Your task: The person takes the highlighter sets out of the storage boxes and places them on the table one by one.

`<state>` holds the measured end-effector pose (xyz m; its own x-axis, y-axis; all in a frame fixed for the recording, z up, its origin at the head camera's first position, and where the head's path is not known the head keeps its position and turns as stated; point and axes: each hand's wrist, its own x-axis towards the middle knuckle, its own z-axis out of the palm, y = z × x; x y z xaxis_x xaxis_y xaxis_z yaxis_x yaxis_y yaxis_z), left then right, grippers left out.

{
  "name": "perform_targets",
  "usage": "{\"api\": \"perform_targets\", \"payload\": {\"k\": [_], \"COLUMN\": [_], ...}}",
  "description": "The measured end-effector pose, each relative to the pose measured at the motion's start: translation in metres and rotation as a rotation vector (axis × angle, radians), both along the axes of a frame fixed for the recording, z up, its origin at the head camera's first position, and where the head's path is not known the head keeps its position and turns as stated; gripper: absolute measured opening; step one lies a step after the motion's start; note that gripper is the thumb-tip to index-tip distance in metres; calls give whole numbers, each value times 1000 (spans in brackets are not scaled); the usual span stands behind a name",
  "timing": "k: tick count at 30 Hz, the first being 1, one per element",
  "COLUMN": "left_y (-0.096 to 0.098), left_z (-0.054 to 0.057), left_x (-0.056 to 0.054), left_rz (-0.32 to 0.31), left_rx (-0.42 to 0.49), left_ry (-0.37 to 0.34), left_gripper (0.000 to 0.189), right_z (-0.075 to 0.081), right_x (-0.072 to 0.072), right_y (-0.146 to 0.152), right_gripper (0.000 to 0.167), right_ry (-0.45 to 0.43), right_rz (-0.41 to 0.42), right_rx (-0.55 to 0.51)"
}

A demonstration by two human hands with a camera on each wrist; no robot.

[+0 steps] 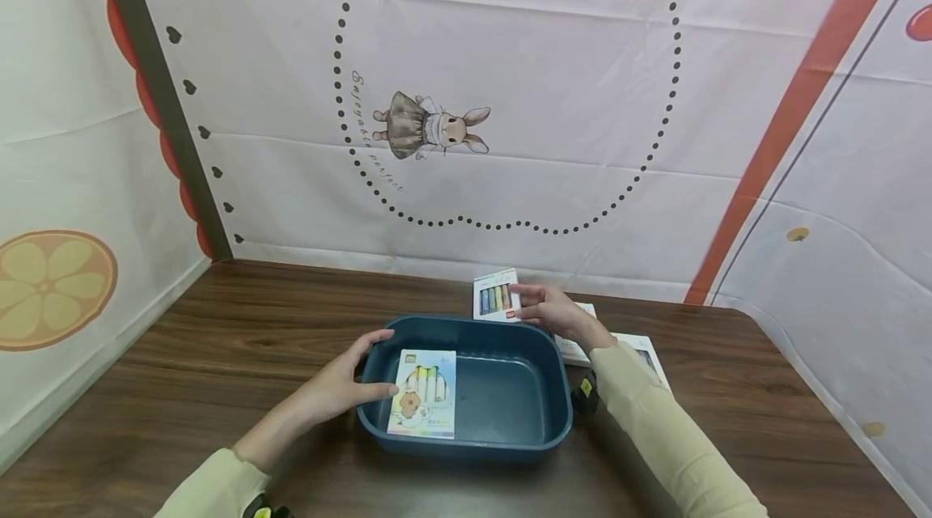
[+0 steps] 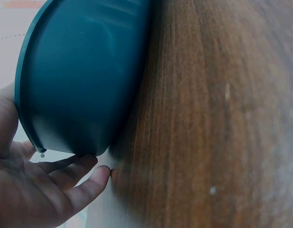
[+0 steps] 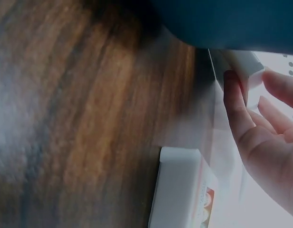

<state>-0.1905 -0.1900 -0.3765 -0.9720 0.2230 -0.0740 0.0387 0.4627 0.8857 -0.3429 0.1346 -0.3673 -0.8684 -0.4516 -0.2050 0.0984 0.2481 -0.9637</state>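
Basin (image 1: 502, 405), left hand (image 1: 339, 388) gripping its rim; I see right hand (image 1: 548, 312) pinching white box (image 1: 495, 298) near far edge of bench (image 1: 291, 324).

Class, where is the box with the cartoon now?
In the head view, the cartoon box sits at the left inside the blue bin, beside the left hand.

Partly Out of Sight

The right arm (image 1: 658, 429) is covering parts of two boxes (image 1: 571, 351). In the right-wrist view, the tub (image 3: 232, 26) is partly hiding the held box (image 3: 249, 64), the table (image 3: 89, 118) is blurring, and the bottom edge is cropping a nearer box (image 3: 177, 190).
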Motion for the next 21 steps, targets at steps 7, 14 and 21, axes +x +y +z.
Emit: {"api": "perform_targets", "payload": {"k": [7,14,21], "left_y": [0,0,-1], "left_z": [0,0,0], "left_x": [0,1,0], "left_rz": [-2,2,-3], "left_rx": [-5,-13,-6], "left_ry": [3,3,0], "left_gripper": [75,75,74], "right_z": [-6,1,2], "right_x": [1,8,5], "right_y": [-2,-6,-2], "right_gripper": [54,52,50], "right_ry": [75,127,143], "right_rz": [99,171,208], "right_rx": [81,141,155]}}
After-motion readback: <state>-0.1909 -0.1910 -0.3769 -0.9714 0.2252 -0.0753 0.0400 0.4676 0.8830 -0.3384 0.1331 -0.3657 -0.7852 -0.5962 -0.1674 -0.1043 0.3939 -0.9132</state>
